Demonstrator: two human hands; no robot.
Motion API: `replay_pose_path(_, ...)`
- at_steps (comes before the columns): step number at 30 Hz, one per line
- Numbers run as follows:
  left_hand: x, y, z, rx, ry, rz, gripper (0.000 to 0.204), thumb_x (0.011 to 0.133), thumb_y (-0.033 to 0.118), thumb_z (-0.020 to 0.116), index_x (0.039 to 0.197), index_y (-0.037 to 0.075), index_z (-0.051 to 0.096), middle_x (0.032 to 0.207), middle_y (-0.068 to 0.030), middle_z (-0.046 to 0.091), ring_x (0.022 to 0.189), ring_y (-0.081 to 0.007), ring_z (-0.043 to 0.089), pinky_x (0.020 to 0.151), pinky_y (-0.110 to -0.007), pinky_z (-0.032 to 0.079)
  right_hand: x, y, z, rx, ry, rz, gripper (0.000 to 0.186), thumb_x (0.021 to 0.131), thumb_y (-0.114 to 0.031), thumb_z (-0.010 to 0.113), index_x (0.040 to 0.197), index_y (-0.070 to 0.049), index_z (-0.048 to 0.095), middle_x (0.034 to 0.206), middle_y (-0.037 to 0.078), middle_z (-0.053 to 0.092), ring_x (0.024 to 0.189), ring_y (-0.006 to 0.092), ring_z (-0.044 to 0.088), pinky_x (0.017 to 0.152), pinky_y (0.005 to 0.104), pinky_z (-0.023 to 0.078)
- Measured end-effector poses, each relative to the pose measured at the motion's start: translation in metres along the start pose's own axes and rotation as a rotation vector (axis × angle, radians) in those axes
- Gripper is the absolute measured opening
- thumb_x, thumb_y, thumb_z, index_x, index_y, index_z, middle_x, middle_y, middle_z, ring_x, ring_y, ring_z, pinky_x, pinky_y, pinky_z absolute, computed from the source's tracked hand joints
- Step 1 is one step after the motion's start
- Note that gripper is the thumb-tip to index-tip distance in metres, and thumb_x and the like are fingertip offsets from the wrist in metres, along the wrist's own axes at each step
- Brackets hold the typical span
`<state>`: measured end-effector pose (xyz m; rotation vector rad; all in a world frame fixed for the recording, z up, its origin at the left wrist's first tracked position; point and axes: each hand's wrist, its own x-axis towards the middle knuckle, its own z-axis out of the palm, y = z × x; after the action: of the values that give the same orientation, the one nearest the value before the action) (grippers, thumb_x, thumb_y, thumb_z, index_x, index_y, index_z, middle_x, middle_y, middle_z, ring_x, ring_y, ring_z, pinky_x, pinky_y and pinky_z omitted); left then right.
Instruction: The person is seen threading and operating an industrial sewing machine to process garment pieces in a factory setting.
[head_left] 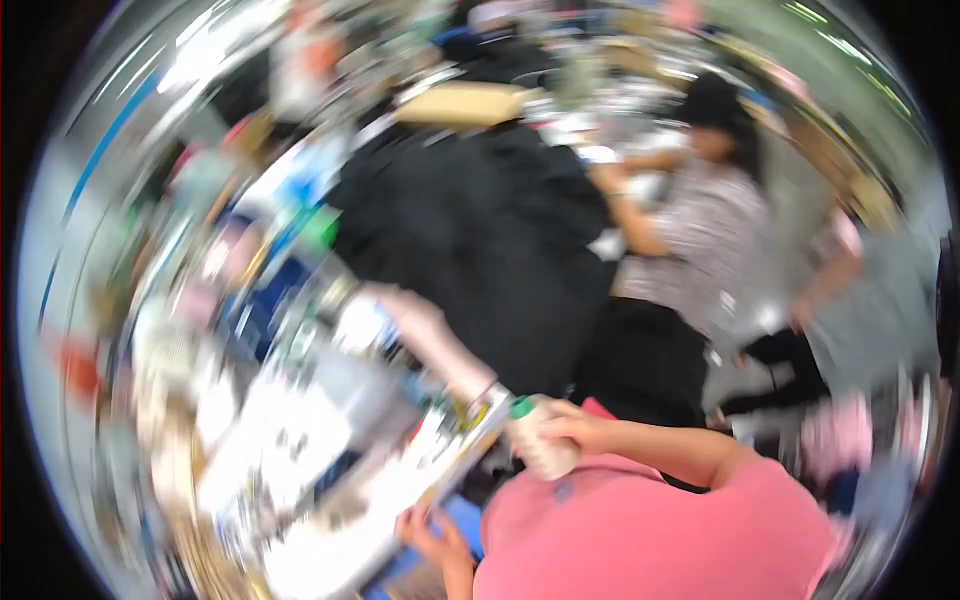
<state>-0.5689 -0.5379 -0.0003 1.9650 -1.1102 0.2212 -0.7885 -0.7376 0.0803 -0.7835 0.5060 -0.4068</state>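
My right hand [577,428] is closed round a cone of cream thread [543,452] with a green top, held tilted in front of my pink shirt. Lower and to the left, my left hand [437,540] is at the edge of a white work table [325,555]. Its fingers look spread and nothing shows in them; whether they touch the edge is blurred. Beyond the cone lies a large heap of black cloth [470,230].
A pale pink machine arm [430,335] stands between table and heap. More black cloth [645,360] lies nearer on the right. A person in a patterned top [695,215] works beside the heap; another in grey [880,310] is at far right. Motion blurs much.
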Motion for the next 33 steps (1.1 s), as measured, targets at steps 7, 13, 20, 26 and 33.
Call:
replay_pose_path(7,0.007,0.071,-0.021,-0.647,-0.154,-0.418,0.021,0.081,-0.004,0.052,0.101,0.002,0.053,0.089,-0.0085,0.056,0.078,-0.0148,0.055,0.068,-0.026,0.044,0.056,0.047,0.033,-0.632,-0.429,0.123,0.073,0.067,-0.025,0.072,0.127,-0.001,0.037,0.114,0.008,0.049,0.106,0.0181,0.050,0.093,0.0331,0.040)
replay_pose_path(13,-0.022,0.074,-0.026,-0.917,0.317,-0.612,0.029,0.081,-0.007,0.038,0.107,0.002,0.046,0.094,-0.0085,0.054,0.088,-0.0142,0.055,0.080,-0.028,0.044,0.078,0.064,0.091,-0.690,-0.720,0.154,0.082,0.062,-0.045,0.076,0.122,-0.003,0.040,0.110,0.008,0.051,0.100,0.0180,0.052,0.087,0.0322,0.043)
replay_pose_path(20,-0.040,0.087,-0.051,-0.978,0.542,-0.814,0.028,0.092,0.013,0.047,0.117,0.001,0.040,0.105,-0.0091,0.052,0.097,-0.0140,0.052,0.086,-0.028,0.042,0.091,0.093,0.135,-0.464,-0.728,0.406,0.072,0.072,-0.057,0.062,0.115,-0.003,0.044,0.106,0.011,0.053,0.098,0.0207,0.055,0.086,0.0334,0.045)
replay_pose_path(26,-0.054,0.108,-0.040,-0.644,0.702,-0.739,0.066,0.084,0.024,0.061,0.135,0.001,0.026,0.126,-0.0192,0.042,0.117,-0.0274,0.043,0.098,-0.036,0.036,0.097,0.108,0.167,-0.572,-0.965,0.544,0.074,0.072,-0.054,0.065,0.121,-0.003,0.042,0.113,0.008,0.050,0.102,0.0198,0.054,0.088,0.0339,0.045)
replay_pose_path(33,-0.045,0.137,-0.035,-0.478,0.735,-0.987,0.074,0.077,0.022,0.070,0.134,0.001,0.028,0.126,-0.0199,0.044,0.118,-0.0302,0.045,0.098,-0.038,0.036,0.105,0.113,0.156,-0.579,-1.166,0.649,0.077,0.069,-0.044,0.072,0.126,-0.005,0.039,0.114,0.008,0.051,0.102,0.0172,0.053,0.088,0.0312,0.044)
